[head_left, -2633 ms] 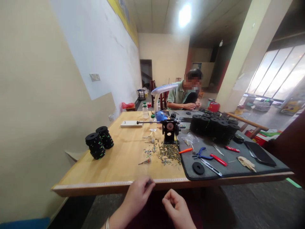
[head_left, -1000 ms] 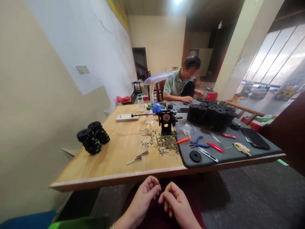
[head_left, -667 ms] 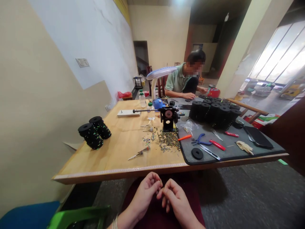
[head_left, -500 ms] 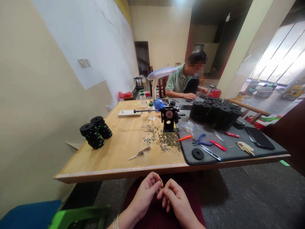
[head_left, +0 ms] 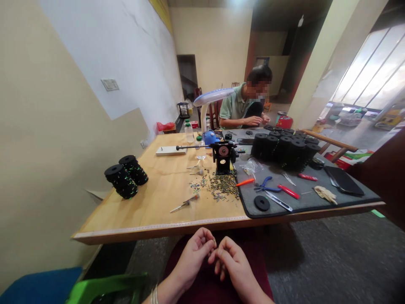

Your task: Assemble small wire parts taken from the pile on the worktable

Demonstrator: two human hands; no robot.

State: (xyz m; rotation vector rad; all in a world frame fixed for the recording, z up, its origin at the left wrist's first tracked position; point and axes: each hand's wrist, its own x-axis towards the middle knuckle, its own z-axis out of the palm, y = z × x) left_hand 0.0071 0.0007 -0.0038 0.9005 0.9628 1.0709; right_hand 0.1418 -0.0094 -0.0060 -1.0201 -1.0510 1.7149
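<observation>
My left hand and my right hand are close together in front of the table's near edge, above my lap. Thumb and forefinger are pinched on each; whatever is between them is too small to make out. Beyond them on the wooden table lies a pile of small dark-and-yellow pieces, with tiny coloured bits to its left. Two thin pale-handled tools lie nearer me. Behind the pile stands a black winding device with a long rod pointing left.
Black foam spools stand at left, and several more on the grey mat. Blue pliers, a red-handled tool, tweezers and a glove lie there. A desk lamp stands ahead; a co-worker sits opposite.
My hands keep almost the same pose. The co-worker's hands have lifted from the table and come closer together. The view has shifted slightly.
</observation>
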